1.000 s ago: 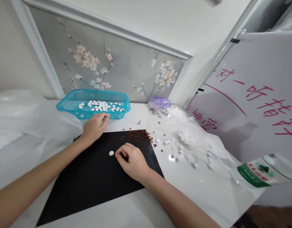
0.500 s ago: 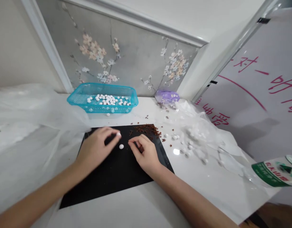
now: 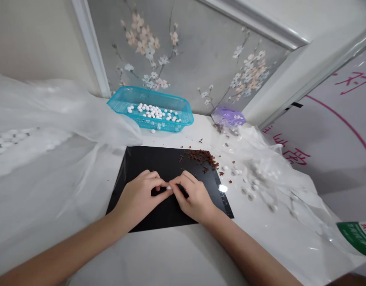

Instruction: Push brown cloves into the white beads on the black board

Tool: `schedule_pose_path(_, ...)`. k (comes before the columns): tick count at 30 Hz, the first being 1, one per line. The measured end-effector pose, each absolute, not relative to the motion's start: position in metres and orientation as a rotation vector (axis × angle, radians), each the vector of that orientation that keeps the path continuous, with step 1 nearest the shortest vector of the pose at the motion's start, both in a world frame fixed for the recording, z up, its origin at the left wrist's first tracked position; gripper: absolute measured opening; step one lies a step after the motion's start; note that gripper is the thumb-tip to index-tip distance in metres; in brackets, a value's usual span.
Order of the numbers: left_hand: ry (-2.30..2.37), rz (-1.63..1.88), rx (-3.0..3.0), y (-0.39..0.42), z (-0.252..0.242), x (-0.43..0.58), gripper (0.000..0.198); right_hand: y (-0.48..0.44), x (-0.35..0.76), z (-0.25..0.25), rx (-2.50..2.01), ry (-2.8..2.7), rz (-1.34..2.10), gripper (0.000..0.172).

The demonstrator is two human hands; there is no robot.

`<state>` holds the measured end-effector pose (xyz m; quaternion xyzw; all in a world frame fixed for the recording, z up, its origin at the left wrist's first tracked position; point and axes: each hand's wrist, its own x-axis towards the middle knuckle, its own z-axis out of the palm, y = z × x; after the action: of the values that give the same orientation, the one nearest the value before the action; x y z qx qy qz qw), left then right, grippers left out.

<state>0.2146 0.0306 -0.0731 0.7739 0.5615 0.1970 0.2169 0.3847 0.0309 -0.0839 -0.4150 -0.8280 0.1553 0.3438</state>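
Observation:
Over the black mat, my two hands meet fingertip to fingertip. My left hand is closed in a pinch on a small white ball. Thumb and forefinger of my right hand press together against the ball's right side; whatever they may hold is too small or hidden to name. Behind the right hand, a heap of small reddish-brown, prong-shaped pieces lies across the mat's far right corner, a few scattered onto the white table.
A blue plastic basket with many white balls stands at the back, one ball just outside it. Clear plastic bags holding white balls lie left and right. A purple packet and a green-labelled bottle are at right.
My hands have come together, the left bringing its pinch to the right hand's fingertips. The loose white ball on the mat no longer shows. The view has shifted, moving the scene rightward.

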Motion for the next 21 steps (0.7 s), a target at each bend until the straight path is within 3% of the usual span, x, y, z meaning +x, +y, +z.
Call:
schedule_pose_path(10,1.527,0.547,2.112,0.0305,-0.0721,0.2133,0.017,0.0286,0.3889,-0.0845,-0.921,-2.386,0.188,0.018)
schedule_pose_path(21,1.582,0.51,2.042,0.0317,-0.0745,0.2158,0.015,0.0283,0.3859,-0.0778,-0.934,-2.375,0.337,0.015)
